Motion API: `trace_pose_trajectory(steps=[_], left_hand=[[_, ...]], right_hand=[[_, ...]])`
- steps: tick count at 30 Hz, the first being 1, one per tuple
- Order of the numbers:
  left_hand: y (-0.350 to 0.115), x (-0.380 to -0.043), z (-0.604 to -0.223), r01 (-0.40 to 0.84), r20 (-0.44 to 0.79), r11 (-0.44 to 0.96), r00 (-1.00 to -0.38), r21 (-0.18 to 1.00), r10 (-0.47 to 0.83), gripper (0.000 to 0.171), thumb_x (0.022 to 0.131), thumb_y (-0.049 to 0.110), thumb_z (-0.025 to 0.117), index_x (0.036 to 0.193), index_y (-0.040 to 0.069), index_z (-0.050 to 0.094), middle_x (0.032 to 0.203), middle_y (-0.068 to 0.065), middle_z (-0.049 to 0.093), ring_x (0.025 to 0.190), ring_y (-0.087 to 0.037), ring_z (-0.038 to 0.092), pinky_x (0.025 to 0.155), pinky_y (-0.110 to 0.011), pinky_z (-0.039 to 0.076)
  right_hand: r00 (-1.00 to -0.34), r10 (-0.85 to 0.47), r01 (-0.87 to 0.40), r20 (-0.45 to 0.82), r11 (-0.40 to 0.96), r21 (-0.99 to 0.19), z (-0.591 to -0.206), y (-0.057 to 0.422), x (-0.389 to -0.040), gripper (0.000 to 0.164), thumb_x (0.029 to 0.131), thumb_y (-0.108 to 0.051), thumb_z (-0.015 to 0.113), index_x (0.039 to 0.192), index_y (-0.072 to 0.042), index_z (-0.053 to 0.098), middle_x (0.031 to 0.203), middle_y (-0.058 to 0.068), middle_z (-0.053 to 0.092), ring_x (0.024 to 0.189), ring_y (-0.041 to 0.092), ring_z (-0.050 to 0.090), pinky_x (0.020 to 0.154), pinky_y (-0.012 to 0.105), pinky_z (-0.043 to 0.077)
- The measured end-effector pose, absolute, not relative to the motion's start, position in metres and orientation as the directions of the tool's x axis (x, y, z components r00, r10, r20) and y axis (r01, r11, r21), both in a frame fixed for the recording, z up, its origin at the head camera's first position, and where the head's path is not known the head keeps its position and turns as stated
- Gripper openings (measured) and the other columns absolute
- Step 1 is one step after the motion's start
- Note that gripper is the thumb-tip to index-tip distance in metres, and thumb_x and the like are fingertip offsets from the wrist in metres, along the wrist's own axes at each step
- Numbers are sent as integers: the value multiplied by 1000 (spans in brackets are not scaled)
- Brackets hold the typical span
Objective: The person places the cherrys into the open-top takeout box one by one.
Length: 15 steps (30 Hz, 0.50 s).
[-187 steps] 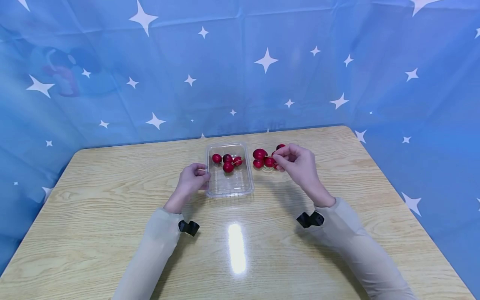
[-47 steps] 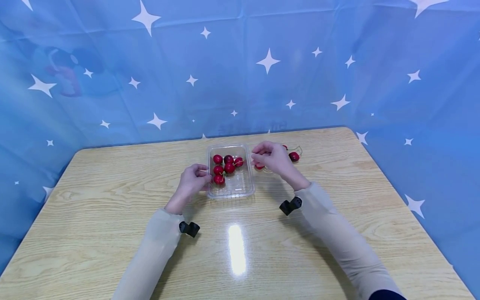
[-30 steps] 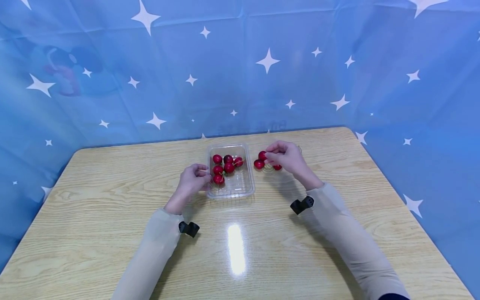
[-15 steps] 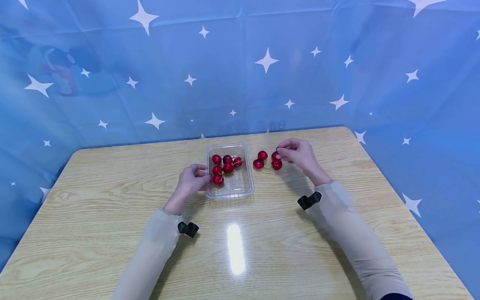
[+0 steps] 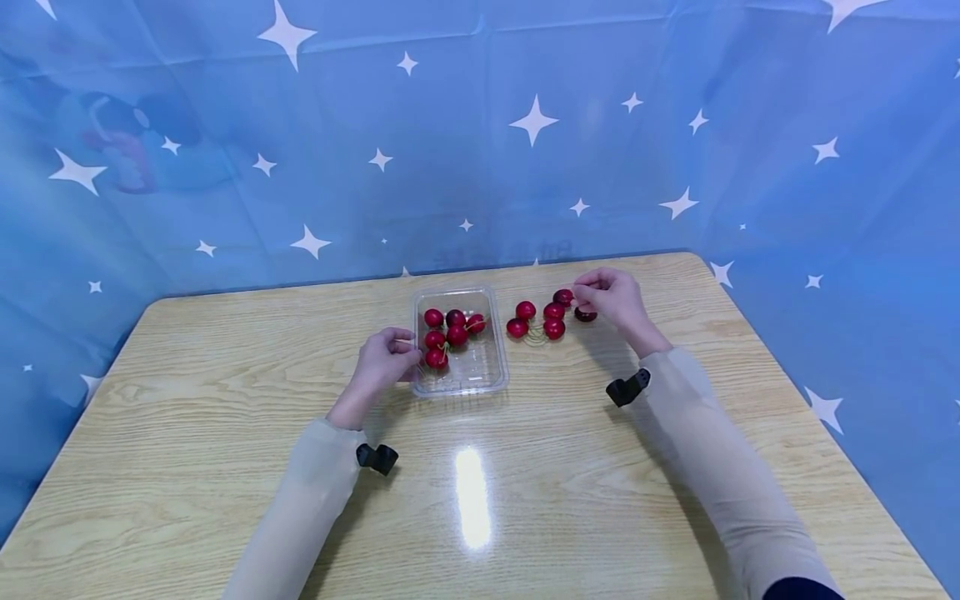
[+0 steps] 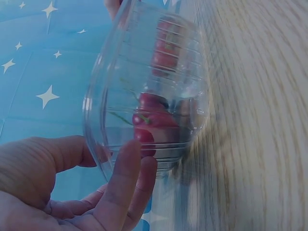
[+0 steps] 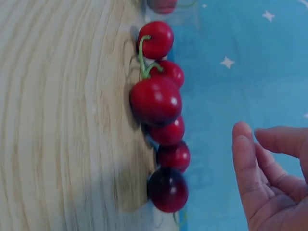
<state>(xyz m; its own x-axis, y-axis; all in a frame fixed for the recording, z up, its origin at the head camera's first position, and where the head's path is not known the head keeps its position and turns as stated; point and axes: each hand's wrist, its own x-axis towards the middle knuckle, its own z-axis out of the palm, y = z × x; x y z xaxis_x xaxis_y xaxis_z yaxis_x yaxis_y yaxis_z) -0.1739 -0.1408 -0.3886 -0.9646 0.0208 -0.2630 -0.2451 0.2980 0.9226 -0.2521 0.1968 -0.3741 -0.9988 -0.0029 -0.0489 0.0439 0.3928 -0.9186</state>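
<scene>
My left hand [image 5: 382, 358] holds the left side of a clear plastic container [image 5: 491, 385], the thumb at its rim and the fingers against the outer wall in the left wrist view. Several red cherries [image 5: 457, 336] with green stems lie inside, toward the back and left. Just right of the container, several more cherries [image 5: 554, 329] are grouped on the table. Over the right end of that group hovers my right hand [image 5: 613, 298], thumb and fingertips close together with nothing between them. A dark cherry [image 7: 168, 189] sits nearest that hand in the right wrist view.
The wooden table [image 5: 247, 417] ends at a blue curtain [image 5: 360, 200] with white stars, close behind the container. A bright light reflection [image 5: 473, 500] lies on the tabletop in front. Each wrist carries a small black camera [image 5: 628, 387].
Compared with 6.2 seconds ago, the container holds two more cherries. From beside the container, my right hand has moved right past the loose cherries, uncovering them. My left hand stays put.
</scene>
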Motion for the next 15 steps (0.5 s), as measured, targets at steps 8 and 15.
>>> trace_pose_trajectory(steps=[8,15], left_hand=[[-140,-175,-390,-242,-260,318,-965,916,14,35,91,2,56,124,-5,50,102,-18,57,72,-19,62,64,-28,59],[-141,-175,-391,-244,-262,316,-965,917,15,36,91,2,55,126,-4,49,105,-18,56,77,-22,62,65,-28,58]], right_hand=[[-998,44,59,-46,369,-927,-384,210,-265,25,91,-9,60,108,9,58,89,17,63,66,8,64,65,23,57],[-993,87,108,-81,371,-922,-388,216,-275,23,92,-8,60,109,7,58,95,17,62,63,6,62,65,24,57]])
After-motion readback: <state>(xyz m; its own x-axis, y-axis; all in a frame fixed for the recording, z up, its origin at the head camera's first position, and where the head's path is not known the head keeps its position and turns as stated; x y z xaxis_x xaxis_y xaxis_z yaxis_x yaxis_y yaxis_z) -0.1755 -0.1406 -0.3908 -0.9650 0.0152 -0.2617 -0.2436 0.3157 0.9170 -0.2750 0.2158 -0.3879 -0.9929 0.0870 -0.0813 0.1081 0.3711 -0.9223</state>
